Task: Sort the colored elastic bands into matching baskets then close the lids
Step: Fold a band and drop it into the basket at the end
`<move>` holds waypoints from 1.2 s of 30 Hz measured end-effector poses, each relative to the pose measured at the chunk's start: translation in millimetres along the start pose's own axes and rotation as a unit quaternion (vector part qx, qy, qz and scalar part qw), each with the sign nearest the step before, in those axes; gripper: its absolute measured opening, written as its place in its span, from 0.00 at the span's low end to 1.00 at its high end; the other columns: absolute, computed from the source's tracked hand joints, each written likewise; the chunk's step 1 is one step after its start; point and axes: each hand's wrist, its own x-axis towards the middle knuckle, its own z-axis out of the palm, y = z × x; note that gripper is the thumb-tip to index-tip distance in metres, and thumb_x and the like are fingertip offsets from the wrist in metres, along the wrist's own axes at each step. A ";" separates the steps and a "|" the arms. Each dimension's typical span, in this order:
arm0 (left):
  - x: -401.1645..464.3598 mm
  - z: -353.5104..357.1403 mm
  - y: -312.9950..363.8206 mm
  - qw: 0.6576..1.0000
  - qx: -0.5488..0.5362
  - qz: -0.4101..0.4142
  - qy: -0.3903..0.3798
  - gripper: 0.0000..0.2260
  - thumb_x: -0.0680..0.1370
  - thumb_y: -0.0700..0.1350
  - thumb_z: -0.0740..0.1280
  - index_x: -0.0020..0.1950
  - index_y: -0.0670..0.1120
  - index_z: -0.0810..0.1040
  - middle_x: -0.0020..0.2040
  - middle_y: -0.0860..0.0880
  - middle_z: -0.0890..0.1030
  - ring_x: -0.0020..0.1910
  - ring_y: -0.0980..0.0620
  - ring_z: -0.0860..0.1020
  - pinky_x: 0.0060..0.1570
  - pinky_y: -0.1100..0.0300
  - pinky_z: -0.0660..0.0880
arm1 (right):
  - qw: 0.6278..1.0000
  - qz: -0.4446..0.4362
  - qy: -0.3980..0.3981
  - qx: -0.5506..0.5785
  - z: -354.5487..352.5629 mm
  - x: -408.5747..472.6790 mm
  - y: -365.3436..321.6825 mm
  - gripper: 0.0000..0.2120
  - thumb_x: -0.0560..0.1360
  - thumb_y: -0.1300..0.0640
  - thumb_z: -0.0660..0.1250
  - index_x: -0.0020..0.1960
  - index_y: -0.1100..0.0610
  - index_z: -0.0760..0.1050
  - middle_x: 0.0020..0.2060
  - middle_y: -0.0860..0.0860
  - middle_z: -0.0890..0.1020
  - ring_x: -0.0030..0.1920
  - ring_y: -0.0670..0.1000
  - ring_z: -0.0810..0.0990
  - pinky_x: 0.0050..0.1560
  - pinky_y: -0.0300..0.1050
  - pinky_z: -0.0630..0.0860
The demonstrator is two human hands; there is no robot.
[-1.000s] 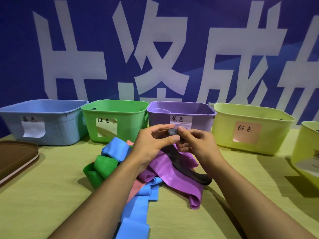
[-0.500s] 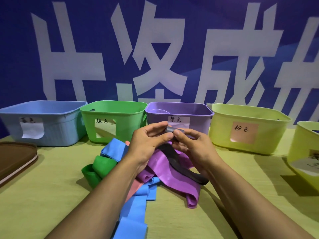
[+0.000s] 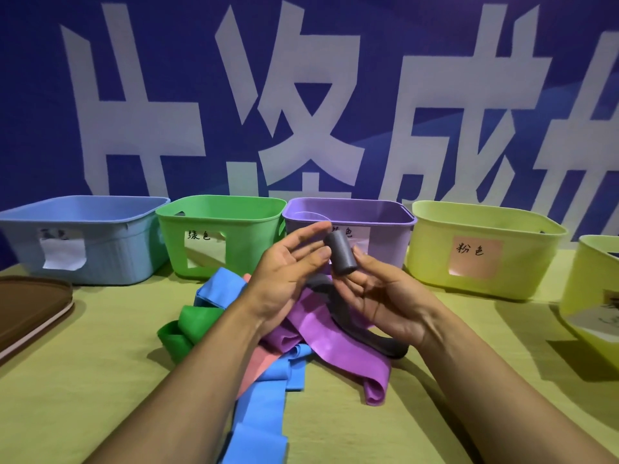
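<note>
From my feed I see two bare forearms coming up from the bottom edge of the frame, each ending in a bare hand. My left hand (image 3: 284, 279) wears no glove, ring or band that I can make out, and the forearm behind it carries no sleeve, watch or strap up to where the picture cuts it off. My right hand (image 3: 385, 296) is the same: uncovered, no jewellery visible, with the forearm bare as far as the lower right corner. Fingernails look short and unpainted. No cuff or fabric shows anywhere on either arm.

绿色 on green basket (image 3: 221, 229); 粉色 (yellow basket (image 3: 485, 249)).
</note>
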 end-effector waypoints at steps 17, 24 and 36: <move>12.3 19.9 -0.2 0.917 0.362 0.089 0.144 0.10 0.80 0.43 0.71 0.62 0.47 0.82 0.56 0.51 0.84 0.57 0.54 0.82 0.62 0.57 0.78 | 0.956 -0.198 0.103 -0.189 -7.7 -7.0 -25.9 0.20 0.70 0.59 0.77 0.59 0.64 0.82 0.46 0.56 0.87 0.45 0.54 0.84 0.44 0.41 0.78; 19.8 93.3 9.9 0.916 0.377 0.089 0.106 0.11 0.82 0.51 0.69 0.62 0.48 0.82 0.55 0.54 0.84 0.56 0.58 0.81 0.55 0.64 0.76 | 0.790 -0.255 0.212 -0.516 0.0 -60.3 -97.9 0.21 0.74 0.50 0.76 0.64 0.57 0.82 0.50 0.49 0.87 0.50 0.44 0.85 0.45 0.35 0.79; 13.9 222.8 -20.4 0.951 0.303 0.054 0.042 0.09 0.83 0.55 0.65 0.59 0.53 0.79 0.55 0.54 0.83 0.56 0.56 0.80 0.56 0.60 0.75 | 0.613 -0.178 0.349 -0.686 -65.4 -156.3 -240.0 0.18 0.79 0.47 0.71 0.58 0.61 0.83 0.47 0.58 0.86 0.45 0.54 0.83 0.42 0.45 0.77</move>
